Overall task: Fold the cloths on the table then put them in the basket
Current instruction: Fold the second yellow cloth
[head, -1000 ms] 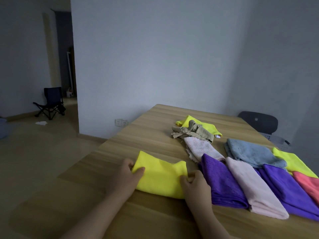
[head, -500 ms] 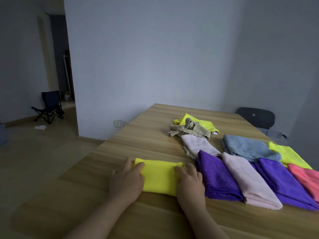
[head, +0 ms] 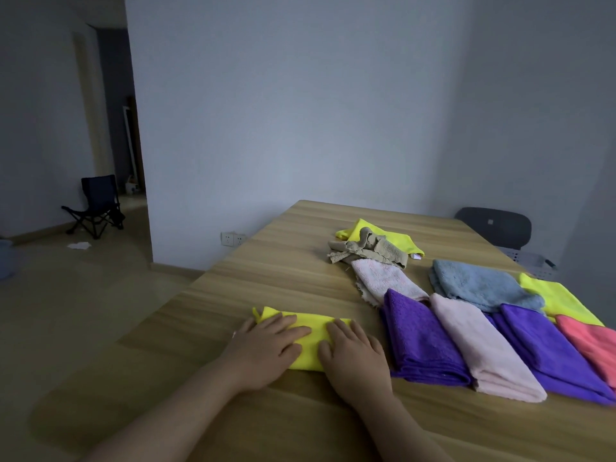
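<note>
Pressing down with flat, slightly spread fingers, the left hand [head: 266,348] and right hand [head: 355,356] sit side by side on the yellow cloth [head: 316,323], which lies long-ways left to right on the table [head: 266,278].

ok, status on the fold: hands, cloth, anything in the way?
Both hands open: left hand and right hand pressing flat on yellow cloth. Cloth folded, lying on table. Folded purple cloth close by right hand, nothing blocking.
</note>
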A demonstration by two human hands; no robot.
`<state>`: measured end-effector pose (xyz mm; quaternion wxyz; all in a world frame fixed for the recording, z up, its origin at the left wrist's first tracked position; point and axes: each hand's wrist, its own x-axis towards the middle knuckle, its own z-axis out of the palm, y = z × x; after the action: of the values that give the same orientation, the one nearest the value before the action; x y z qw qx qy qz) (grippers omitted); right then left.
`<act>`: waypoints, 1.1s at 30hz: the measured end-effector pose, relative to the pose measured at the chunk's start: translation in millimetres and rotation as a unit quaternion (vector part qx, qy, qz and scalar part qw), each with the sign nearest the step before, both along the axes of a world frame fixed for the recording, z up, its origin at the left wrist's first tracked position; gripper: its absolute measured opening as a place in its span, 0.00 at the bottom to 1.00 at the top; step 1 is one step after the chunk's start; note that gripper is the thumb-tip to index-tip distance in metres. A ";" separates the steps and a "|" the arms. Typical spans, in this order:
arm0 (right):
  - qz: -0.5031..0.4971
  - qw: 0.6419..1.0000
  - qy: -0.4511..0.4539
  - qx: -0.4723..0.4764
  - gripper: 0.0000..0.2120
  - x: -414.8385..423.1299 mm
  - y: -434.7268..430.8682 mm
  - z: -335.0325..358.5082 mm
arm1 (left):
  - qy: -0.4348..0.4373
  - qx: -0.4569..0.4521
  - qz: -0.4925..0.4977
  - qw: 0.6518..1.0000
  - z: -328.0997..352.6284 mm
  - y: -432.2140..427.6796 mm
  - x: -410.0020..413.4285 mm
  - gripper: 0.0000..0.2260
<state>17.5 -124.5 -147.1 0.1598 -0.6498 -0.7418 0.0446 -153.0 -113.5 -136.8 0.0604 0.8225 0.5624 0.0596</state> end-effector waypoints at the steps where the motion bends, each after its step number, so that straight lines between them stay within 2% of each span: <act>1: 0.000 1.000 -0.004 -0.001 0.24 -0.7 -0.3 0.9 | 0.012 0.006 0.007 1.000 0.8 -0.4 1.7 0.19; 4: 0.020 0.999 -0.023 0.042 0.23 -0.7 -7.6 7.2 | 0.047 0.007 0.031 0.998 4.1 -2.7 7.6 0.20; 6: 0.031 0.989 0.000 0.147 0.20 7.6 -14.4 18.3 | 0.073 0.006 0.046 0.996 9.7 -1.9 12.1 0.20; 7: 0.019 0.981 0.019 0.191 0.17 14.6 -17.6 25.5 | 0.082 0.004 0.054 0.995 13.1 -0.7 14.3 0.21; 9: -0.049 0.977 0.028 0.206 0.13 40.9 -21.4 36.7 | 0.103 -0.012 0.066 0.992 19.1 3.9 23.5 0.22; 12: -0.134 0.986 -0.005 0.101 0.15 83.0 -21.4 41.1 | 0.135 -0.026 0.088 0.987 25.1 8.6 38.6 0.25; 15: -0.094 0.993 -0.041 -0.058 0.19 103.1 -24.9 33.4 | 0.121 -0.015 0.120 0.985 25.3 9.3 56.9 0.28; 17: -0.082 0.989 -0.079 -0.095 0.19 107.8 -23.8 30.9 | 0.126 0.054 0.127 0.982 20.8 7.3 70.3 0.28; 19: -0.089 0.990 -0.080 -0.076 0.16 107.2 -18.2 37.6 | 0.080 0.114 0.081 0.987 9.7 10.4 79.0 0.25; 22: -0.111 0.993 -0.031 0.034 0.13 110.2 -6.7 51.0 | -0.044 0.059 0.013 0.997 -1.5 26.3 84.3 0.22; 24: -0.107 0.988 0.005 0.114 0.11 117.6 3.1 55.3 | -0.067 0.030 0.000 0.997 -1.4 40.3 84.6 0.23; 29: -0.072 0.988 0.008 0.134 0.17 133.8 52.1 52.9 | -0.113 -0.010 -0.026 0.993 -5.2 78.7 89.7 0.26; 31: -0.041 0.987 -0.030 0.153 0.17 133.1 81.1 55.3 | -0.143 -0.021 -0.027 0.989 -6.8 91.8 92.2 0.23; 33: -0.001 0.992 -0.051 0.115 0.17 127.5 106.2 57.0 | -0.179 -0.031 -0.042 0.983 -7.7 99.0 94.1 0.19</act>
<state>145.0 -18.4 -90.0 0.1955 -0.6294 -0.7484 -0.0739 -58.9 -14.5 -144.5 0.1876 0.8191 0.5094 0.1858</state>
